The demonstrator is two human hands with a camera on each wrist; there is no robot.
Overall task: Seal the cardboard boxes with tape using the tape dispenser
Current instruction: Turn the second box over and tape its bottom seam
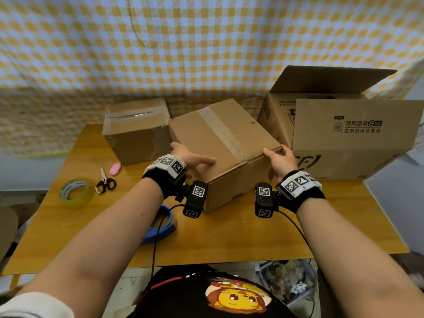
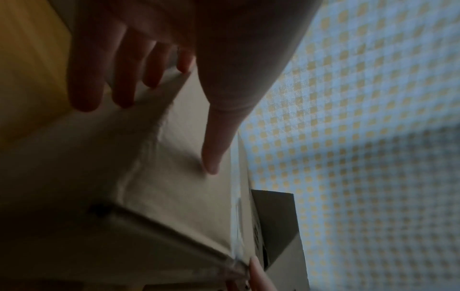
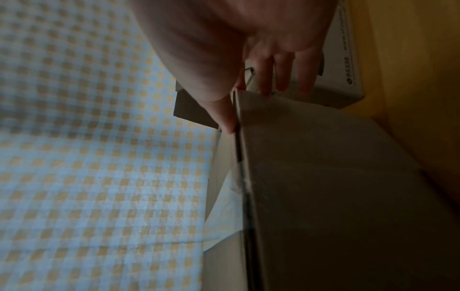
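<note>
Two hands flat on taped box.
I press left hand, right hand on its sides; next, tape the 1 o'clock open box.

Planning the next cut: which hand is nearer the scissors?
Left. The left hand holds the middle box at its left side, scissors just beyond; the right hand holds the opposite side.

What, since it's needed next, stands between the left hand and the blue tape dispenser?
Nothing visible on the table. The left hand presses the taped box; the tape dispenser lies nearer the person, under that forearm, a black cable crossing it.
</note>
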